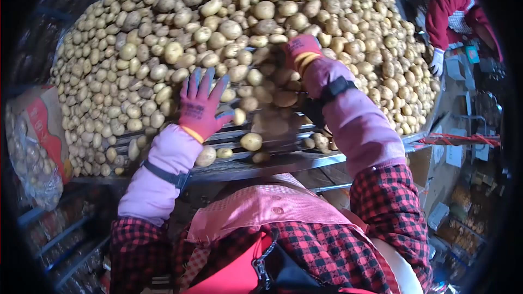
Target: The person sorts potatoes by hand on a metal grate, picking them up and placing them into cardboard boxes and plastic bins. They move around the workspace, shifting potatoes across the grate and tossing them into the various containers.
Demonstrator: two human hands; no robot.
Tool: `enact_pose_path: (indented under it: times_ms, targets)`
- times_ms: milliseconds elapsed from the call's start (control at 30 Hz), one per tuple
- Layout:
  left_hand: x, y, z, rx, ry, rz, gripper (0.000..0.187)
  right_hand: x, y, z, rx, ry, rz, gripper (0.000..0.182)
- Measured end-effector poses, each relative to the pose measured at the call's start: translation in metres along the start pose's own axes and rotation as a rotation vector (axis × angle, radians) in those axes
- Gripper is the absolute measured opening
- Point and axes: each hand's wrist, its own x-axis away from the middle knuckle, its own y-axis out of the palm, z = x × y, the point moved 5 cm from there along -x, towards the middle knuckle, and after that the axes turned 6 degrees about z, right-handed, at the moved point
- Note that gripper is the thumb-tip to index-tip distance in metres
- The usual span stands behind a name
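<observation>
A large heap of potatoes (128,50) covers a slatted metal table (239,139) in front of me. My left hand (201,100), in a red and grey work glove, lies over the heap's near side with its fingers spread and nothing in them. Farther up and to the right, my right hand (303,50) reaches into the potatoes, the back of its red glove showing; its fingers are hidden. Below it, between my hands, several potatoes are smeared by motion. A loose potato (251,141) rests on the bare slats near the front edge.
At the left stand a cardboard box (46,122) and a clear plastic bag of potatoes (34,166). Another person (448,8) with a white glove is at the far right edge of the table. Red straps (463,139) and boxes lie right of it.
</observation>
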Motion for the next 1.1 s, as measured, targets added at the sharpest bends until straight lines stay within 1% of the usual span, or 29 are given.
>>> enact_pose_path:
  times_ms: [33, 100, 133, 167, 233, 267, 333, 367, 433, 467, 500, 533, 567, 600, 633, 667, 700, 733, 767, 800, 833, 867, 900, 933, 967, 1000, 1033, 1067, 1100]
  targets:
    - [0.013, -0.006, -0.009, 0.005, -0.019, 0.046, 0.093, -0.016, 0.029, -0.005, -0.024, -0.001, -0.090, 0.024]
    - [0.043, -0.023, -0.023, 0.002, -0.047, 0.094, 0.087, -0.018, 0.020, -0.016, 0.018, 0.060, -0.183, 0.023]
    - [0.059, -0.026, -0.031, 0.000, -0.099, 0.038, 0.082, -0.021, 0.018, -0.021, 0.053, 0.008, -0.227, 0.025]
    - [0.074, -0.030, -0.036, -0.016, -0.102, 0.019, 0.084, -0.020, 0.016, -0.022, 0.046, -0.042, -0.254, 0.025]
    - [0.100, -0.037, -0.043, -0.032, -0.088, -0.003, 0.088, -0.011, 0.010, -0.002, -0.210, -0.011, -0.199, 0.030]
    - [0.119, -0.030, -0.048, -0.048, -0.097, -0.075, 0.091, -0.001, 0.035, 0.024, -0.738, 0.026, -0.063, 0.034]
    - [0.144, -0.020, -0.049, 0.025, -0.047, -0.208, 0.101, 0.062, 0.030, 0.077, -1.486, 0.155, 0.152, 0.044]
    - [0.152, -0.010, -0.050, 0.063, -0.020, -0.270, 0.105, 0.125, -0.015, 0.089, -1.713, 0.241, 0.229, 0.048]
    - [0.146, -0.001, -0.049, 0.041, -0.032, -0.378, 0.122, 0.231, -0.040, 0.114, -2.044, 0.514, 0.394, 0.052]
    - [0.135, 0.000, -0.044, 0.006, 0.009, -0.426, 0.125, 0.286, -0.020, 0.138, -1.945, 0.380, 0.540, 0.052]
    - [0.125, 0.003, -0.041, -0.035, 0.041, -0.473, 0.129, 0.335, -0.013, 0.143, -1.888, 0.475, 0.561, 0.045]
    - [0.117, 0.011, -0.038, -0.001, 0.072, -0.423, 0.132, 0.380, -0.002, 0.140, -1.785, 0.666, 0.497, 0.039]
    - [0.116, 0.020, -0.042, 0.012, 0.077, -0.385, 0.134, 0.416, 0.018, 0.128, -1.688, 0.858, 0.341, 0.034]
    - [0.114, 0.026, -0.044, -0.015, 0.076, -0.390, 0.136, 0.447, 0.043, 0.109, -1.623, 1.014, 0.118, 0.030]
    - [0.116, 0.032, -0.048, 0.031, 0.106, -0.342, 0.137, 0.475, 0.080, 0.085, -1.679, 0.932, -0.067, 0.031]
    - [0.118, 0.028, -0.049, 0.022, 0.103, -0.390, 0.138, 0.520, 0.135, 0.076, -1.575, 1.027, -0.301, 0.052]
    - [0.115, 0.023, -0.046, 0.026, 0.107, -0.427, 0.139, 0.535, 0.172, 0.077, -1.366, 0.829, -0.257, 0.052]
    - [0.108, 0.008, -0.045, 0.070, 0.133, -0.347, 0.124, 0.551, 0.209, 0.077, -1.133, 0.662, -0.190, 0.052]
    - [0.097, -0.001, -0.047, 0.194, 0.075, -0.328, 0.116, 0.533, 0.206, 0.090, -1.334, 0.726, -0.051, 0.057]
    - [0.086, -0.009, -0.049, 0.315, 0.014, -0.314, 0.107, 0.488, 0.169, 0.093, -1.241, 0.780, 0.084, 0.060]
    - [0.076, -0.017, -0.051, 0.434, -0.047, -0.299, 0.099, 0.426, 0.107, 0.086, -1.144, 0.831, 0.216, 0.063]
    - [0.065, -0.031, -0.041, 0.471, -0.033, -0.166, 0.075, 0.379, 0.063, 0.085, -0.669, 0.744, 0.261, 0.065]
    - [0.056, -0.028, -0.025, 0.356, 0.033, -0.112, 0.074, 0.334, 0.039, 0.073, -0.470, 0.587, 0.454, 0.068]
    - [0.046, -0.022, -0.007, 0.240, 0.097, -0.060, 0.073, 0.289, 0.027, 0.056, -0.476, 0.476, 0.552, 0.070]
    - [0.037, -0.015, 0.007, 0.125, 0.161, -0.008, 0.072, 0.246, 0.006, 0.029, -0.512, 0.271, 0.587, 0.071]
    - [0.030, -0.002, 0.017, 0.067, 0.170, -0.001, 0.071, 0.216, 0.022, 0.010, -0.409, 0.147, 0.475, 0.070]
    - [0.025, 0.014, 0.025, 0.010, 0.180, 0.003, 0.070, 0.186, 0.032, -0.007, -0.204, 0.091, 0.327, 0.069]
    - [0.020, 0.023, 0.027, -0.046, 0.193, 0.007, 0.070, 0.163, 0.048, 0.006, -0.101, 0.072, 0.324, 0.065]
    - [0.011, 0.026, 0.022, -0.029, 0.168, -0.032, 0.070, 0.158, 0.014, 0.005, -0.054, 0.113, 0.333, 0.061]
